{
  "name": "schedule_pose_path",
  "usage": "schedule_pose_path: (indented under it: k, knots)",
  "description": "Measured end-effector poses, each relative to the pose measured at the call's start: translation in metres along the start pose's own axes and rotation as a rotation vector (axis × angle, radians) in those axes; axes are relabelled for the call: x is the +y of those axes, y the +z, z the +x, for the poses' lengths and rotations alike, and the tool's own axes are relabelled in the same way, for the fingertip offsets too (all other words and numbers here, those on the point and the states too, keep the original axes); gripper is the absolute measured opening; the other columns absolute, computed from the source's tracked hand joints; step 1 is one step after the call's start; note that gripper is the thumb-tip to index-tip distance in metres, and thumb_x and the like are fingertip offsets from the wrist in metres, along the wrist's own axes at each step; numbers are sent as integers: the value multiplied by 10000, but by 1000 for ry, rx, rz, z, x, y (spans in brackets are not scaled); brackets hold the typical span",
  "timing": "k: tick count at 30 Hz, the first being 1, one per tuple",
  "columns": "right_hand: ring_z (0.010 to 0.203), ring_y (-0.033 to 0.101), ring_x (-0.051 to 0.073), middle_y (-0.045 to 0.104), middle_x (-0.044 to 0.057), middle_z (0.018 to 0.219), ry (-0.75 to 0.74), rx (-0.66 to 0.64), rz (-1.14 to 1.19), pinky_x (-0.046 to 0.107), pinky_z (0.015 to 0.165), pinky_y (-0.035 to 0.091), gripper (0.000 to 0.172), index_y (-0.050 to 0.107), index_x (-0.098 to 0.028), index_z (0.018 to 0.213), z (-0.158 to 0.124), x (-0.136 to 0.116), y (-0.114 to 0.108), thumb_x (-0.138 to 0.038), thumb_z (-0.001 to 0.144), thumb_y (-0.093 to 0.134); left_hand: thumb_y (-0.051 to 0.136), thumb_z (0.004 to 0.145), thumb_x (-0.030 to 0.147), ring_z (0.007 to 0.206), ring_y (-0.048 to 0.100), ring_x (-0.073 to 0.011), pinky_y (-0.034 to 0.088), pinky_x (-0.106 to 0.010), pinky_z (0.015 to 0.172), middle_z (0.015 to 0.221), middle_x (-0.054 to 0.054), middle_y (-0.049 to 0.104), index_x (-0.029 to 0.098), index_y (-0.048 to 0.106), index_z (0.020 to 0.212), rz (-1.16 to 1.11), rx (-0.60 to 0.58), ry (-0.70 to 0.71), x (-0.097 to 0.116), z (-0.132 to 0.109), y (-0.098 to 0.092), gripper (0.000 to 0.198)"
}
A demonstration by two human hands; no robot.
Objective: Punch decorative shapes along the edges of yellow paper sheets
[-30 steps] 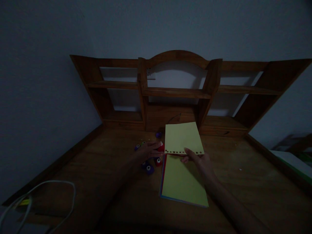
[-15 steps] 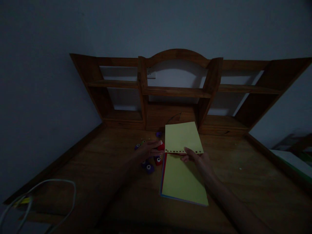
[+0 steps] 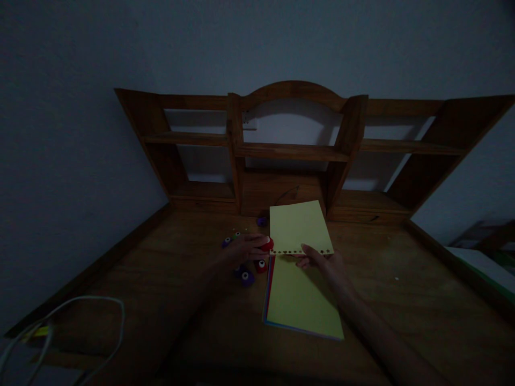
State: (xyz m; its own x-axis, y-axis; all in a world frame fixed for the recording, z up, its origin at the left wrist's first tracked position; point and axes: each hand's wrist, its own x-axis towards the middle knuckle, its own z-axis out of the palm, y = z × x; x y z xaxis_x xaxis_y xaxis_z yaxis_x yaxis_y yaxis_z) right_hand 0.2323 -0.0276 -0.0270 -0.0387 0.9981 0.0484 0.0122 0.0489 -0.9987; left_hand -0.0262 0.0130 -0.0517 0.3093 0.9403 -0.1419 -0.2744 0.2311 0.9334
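My right hand point(image 3: 322, 261) pinches the near edge of a yellow sheet of paper point(image 3: 301, 226), thumb on top. A row of small punched shapes runs along that edge. Closed round a red craft punch point(image 3: 267, 244), my left hand point(image 3: 247, 249) holds it at the sheet's near left corner. Below lies a stack of coloured paper point(image 3: 303, 300) with yellow on top. Beside the stack are another red punch point(image 3: 261, 266) and a purple punch point(image 3: 247, 277); a blue punch point(image 3: 227, 242) and a green one point(image 3: 237, 235) sit behind my left hand.
A wooden shelf unit point(image 3: 292, 152) stands along the back of the wooden desk point(image 3: 201, 321). A small purple piece point(image 3: 262, 221) lies near it. A white cable point(image 3: 120, 321) loops at the lower left.
The yellow sheet has shifted slightly left in my right hand, bringing its corner to the red punch. My left hand has closed more around that punch.
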Motion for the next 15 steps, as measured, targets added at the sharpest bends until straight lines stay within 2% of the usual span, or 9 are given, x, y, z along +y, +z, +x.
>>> schedule_pose_path:
  k: [4,11,15]
  knots:
    - [668,690,229,739,98,663,-31,-1,-130,309,722,494,435,716,-172,543,-2,-2,0,-492,821,617,736,738,269,837,706,-231,537,-390,850,1097,-126,695,148,626,1082,1,-7,-54,4,0,2,380]
    - [649,680,226,737,94,655,-48,-41,-142,327,705,501,415,727,-182,569,-1,-1,3,-477,834,603,718,752,231,897,689,-227,528,-365,848,1158,-138,672,165,650,1081,1,-74,-26,-7,5,-10,342]
    - [653,684,224,736,91,650,-69,-43,-141,330,722,503,405,726,-182,574,-1,0,3,-464,838,609,710,768,278,944,675,-224,510,-380,894,1181,-119,663,187,645,1085,15,-44,-7,-8,4,-9,336]
